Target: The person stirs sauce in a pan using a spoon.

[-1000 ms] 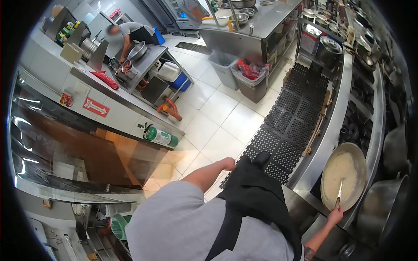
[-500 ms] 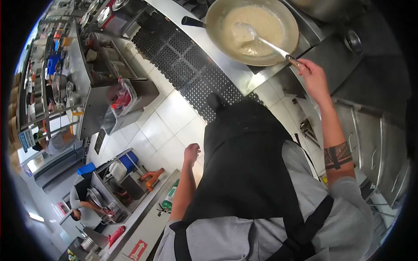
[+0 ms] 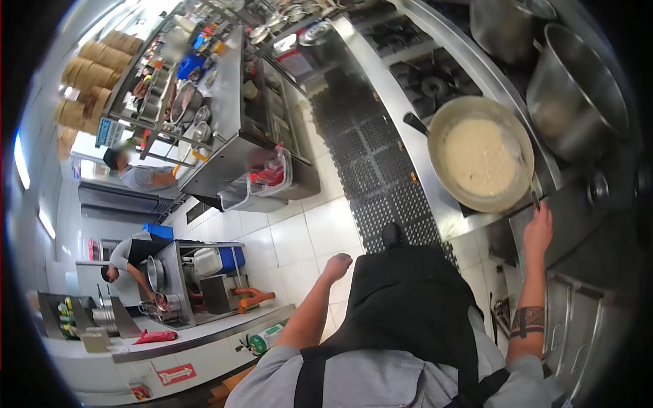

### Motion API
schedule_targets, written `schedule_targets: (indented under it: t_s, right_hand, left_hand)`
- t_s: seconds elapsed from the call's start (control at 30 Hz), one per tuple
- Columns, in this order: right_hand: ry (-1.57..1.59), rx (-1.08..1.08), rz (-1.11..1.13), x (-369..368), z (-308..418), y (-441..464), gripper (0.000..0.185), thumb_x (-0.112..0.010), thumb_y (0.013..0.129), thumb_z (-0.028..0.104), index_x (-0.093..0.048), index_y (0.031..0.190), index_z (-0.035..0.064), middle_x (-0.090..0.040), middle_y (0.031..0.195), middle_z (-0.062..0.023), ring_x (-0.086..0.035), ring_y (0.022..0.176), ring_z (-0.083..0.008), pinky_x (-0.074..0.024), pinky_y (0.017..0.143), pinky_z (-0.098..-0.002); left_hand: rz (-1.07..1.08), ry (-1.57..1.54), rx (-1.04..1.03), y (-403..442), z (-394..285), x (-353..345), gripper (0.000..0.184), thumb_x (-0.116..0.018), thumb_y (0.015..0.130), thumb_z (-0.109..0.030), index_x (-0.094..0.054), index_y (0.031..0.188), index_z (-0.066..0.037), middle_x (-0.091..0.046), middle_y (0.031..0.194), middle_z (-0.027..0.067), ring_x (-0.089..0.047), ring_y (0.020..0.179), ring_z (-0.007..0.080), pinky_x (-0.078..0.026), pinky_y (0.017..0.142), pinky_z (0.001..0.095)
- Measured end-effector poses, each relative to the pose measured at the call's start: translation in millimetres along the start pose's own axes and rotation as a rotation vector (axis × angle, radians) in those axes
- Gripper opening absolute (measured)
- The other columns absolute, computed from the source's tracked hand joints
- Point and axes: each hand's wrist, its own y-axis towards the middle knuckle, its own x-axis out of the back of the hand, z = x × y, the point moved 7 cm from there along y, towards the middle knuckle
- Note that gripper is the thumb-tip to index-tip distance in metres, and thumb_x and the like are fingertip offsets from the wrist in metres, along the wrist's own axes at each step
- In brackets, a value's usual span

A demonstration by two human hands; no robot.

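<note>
My right hand (image 3: 539, 228) grips the end of a long-handled ladle (image 3: 535, 190). The ladle's head rests at the right side of a large round wok (image 3: 439, 178), partly sunk in a pale, creamy mixture (image 3: 476, 158). The wok sits on the metal stove, its black handle pointing to the upper left. Away from the stove, my left hand (image 3: 337, 267) hangs over the tiled floor beside my black apron, fingers curled and nothing visible in them.
Tall metal pots (image 3: 578, 95) stand right of the wok, and a burner (image 3: 433, 83) lies beyond it. A black rubber mat (image 3: 371, 146) runs along the stove. Left are a bin with red contents (image 3: 269, 170), a steel worktable (image 3: 228, 146) and two other people.
The view has shifted, showing the wok lower and farther right, with more of the stove and pots. The ladle's head has moved to the wok's right side. My left hand stays empty.
</note>
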Motion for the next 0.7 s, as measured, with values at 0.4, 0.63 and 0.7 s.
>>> schedule_targets:
  t_s: [0.4, 0.63, 0.7]
  right_hand:
    - [0.703, -0.606, 0.482, -75.6, -10.9, -38.9, 0.025, -0.048, 0.095, 0.015, -0.056, 0.114, 0.0015, -0.06, 0.076, -0.0068, -0.052, 0.053, -0.0155, -0.0413, 0.046, -0.0286]
    - [0.944, -0.604, 0.516, -57.9, -0.7, -38.5, 0.025, -0.048, 0.096, 0.017, -0.056, 0.116, 0.004, -0.053, 0.07, 0.0008, -0.035, 0.045, -0.0019, -0.0258, 0.036, -0.0195]
    - [0.932, -0.558, 0.491, -56.1, -1.6, -30.3, 0.025, -0.048, 0.096, 0.017, -0.057, 0.115, 0.0037, -0.053, 0.07, 0.0012, -0.035, 0.045, -0.0014, -0.0256, 0.036, -0.0196]
  left_hand:
    - [0.168, 0.474, -0.162, -15.7, 73.3, -52.8, 0.04, -0.046, 0.086, -0.033, -0.067, 0.098, -0.001, -0.063, 0.109, 0.0195, -0.057, 0.103, 0.037, -0.045, 0.091, 0.0425]
    - [0.042, 0.156, 0.078, -38.1, 78.6, -41.6, 0.039, -0.059, 0.083, -0.031, -0.066, 0.104, 0.001, -0.068, 0.095, 0.0176, -0.067, 0.078, 0.0241, -0.051, 0.078, 0.0349]
    - [0.029, 0.16, 0.052, -39.2, 65.3, -41.3, 0.036, -0.052, 0.085, -0.03, -0.066, 0.1, -0.001, -0.066, 0.1, 0.0184, -0.062, 0.09, 0.0299, -0.048, 0.084, 0.0389]
